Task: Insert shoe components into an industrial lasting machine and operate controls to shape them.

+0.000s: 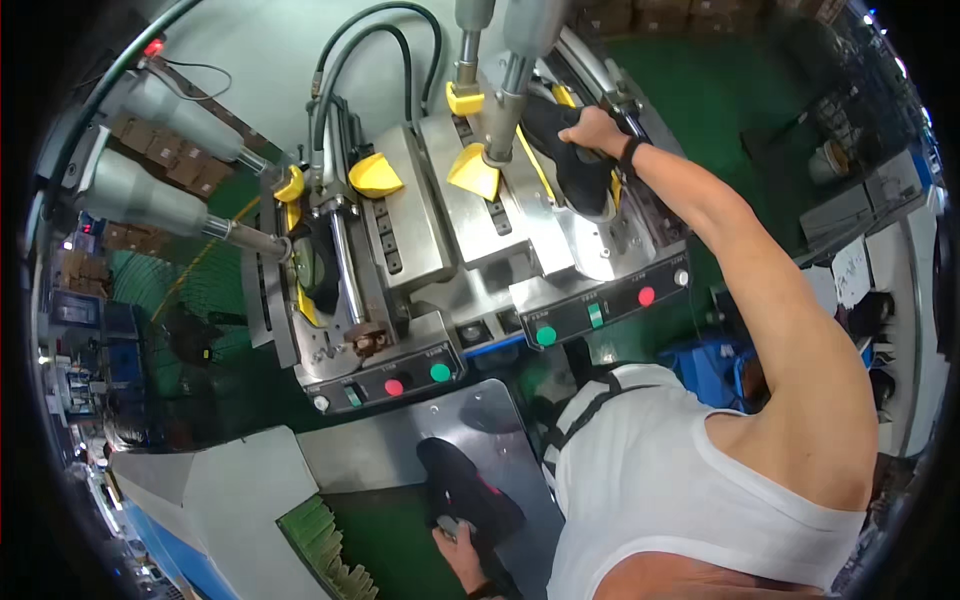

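Observation:
My right hand [597, 133] reaches out to the far right and is closed on the upper part of a black shoe [583, 185]. This shoe sits in the right station of a metal pressing machine [545, 245], between yellow pads. Low in the picture, my left hand [460, 555] grips a second black shoe [465, 485] near its opening, where something grey shows by the fingers. The second shoe is held over a grey metal sheet [375, 445]. Another dark shoe [322, 270] lies in the machine's left station, partly hidden by a rod and a cylinder.
Two control panels with green buttons [545, 335] and red buttons [394, 387] line the machine's near edge. Thick grey cylinders [145, 195] point inward from the left and above. A box of green strips [325, 545] stands at lower left, a blue bin [700, 370] at right.

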Demonstrator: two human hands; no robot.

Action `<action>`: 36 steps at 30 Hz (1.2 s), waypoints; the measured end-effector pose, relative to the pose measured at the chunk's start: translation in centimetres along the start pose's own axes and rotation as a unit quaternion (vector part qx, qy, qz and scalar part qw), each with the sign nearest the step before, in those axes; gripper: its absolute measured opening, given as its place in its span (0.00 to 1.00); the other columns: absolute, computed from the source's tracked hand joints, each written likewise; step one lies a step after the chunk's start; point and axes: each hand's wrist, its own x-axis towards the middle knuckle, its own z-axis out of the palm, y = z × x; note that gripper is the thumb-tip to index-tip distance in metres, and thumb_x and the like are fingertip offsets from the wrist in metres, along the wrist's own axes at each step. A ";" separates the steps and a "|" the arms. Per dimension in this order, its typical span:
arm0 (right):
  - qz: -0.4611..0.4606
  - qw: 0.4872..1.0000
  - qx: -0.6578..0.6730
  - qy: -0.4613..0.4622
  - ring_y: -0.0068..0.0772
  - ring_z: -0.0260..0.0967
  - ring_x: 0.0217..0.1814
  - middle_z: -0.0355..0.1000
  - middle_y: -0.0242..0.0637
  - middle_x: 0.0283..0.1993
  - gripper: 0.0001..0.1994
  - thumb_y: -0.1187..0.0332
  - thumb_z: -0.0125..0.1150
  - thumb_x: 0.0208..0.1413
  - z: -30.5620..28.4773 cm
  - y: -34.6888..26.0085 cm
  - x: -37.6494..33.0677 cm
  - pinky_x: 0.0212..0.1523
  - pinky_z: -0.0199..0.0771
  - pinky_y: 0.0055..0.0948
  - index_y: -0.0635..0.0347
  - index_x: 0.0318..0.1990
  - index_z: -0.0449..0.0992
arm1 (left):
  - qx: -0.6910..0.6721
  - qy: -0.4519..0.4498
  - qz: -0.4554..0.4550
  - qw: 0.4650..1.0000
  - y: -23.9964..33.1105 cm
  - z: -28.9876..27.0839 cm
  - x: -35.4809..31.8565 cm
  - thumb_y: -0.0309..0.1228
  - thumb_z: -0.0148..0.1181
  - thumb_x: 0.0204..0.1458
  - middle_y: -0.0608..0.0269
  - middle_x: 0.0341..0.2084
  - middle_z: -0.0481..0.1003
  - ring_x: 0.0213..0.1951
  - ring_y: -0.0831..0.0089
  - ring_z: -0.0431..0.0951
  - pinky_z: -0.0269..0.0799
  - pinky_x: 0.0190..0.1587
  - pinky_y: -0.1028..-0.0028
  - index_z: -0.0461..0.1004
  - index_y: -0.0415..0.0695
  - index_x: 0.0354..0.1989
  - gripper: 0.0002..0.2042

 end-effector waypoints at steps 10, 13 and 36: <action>0.010 1.000 -0.012 -0.004 0.60 0.75 0.55 0.73 0.66 0.52 0.37 0.52 0.69 0.51 2.7 -2.9 -2.9 0.57 0.77 0.44 0.85 0.53 0.68 | 0.368 0.207 0.093 0.902 -5.9 10.3 6.4 0.43 0.69 0.50 0.32 0.54 0.70 0.55 0.43 0.74 0.69 0.59 0.54 0.60 0.25 0.61 0.39; 0.027 0.999 -0.007 -0.027 0.59 0.76 0.56 0.73 0.65 0.52 0.37 0.52 0.69 0.51 2.2 -2.8 -2.6 0.57 0.77 0.44 0.85 0.53 0.68 | 0.458 0.223 0.123 0.852 -6.8 10.5 6.7 0.48 0.69 0.49 0.31 0.55 0.69 0.56 0.42 0.73 0.68 0.61 0.53 0.61 0.25 0.60 0.41; -0.247 0.968 0.024 0.032 0.56 0.66 0.68 0.68 0.58 0.65 0.26 0.62 0.60 0.59 -2.8 -0.2 -22.7 0.69 0.65 0.42 0.69 0.62 0.69 | 0.108 0.167 0.114 0.973 -11.7 10.4 8.2 0.31 0.65 0.55 0.29 0.61 0.56 0.63 0.38 0.60 0.59 0.66 0.49 0.41 0.26 0.71 0.44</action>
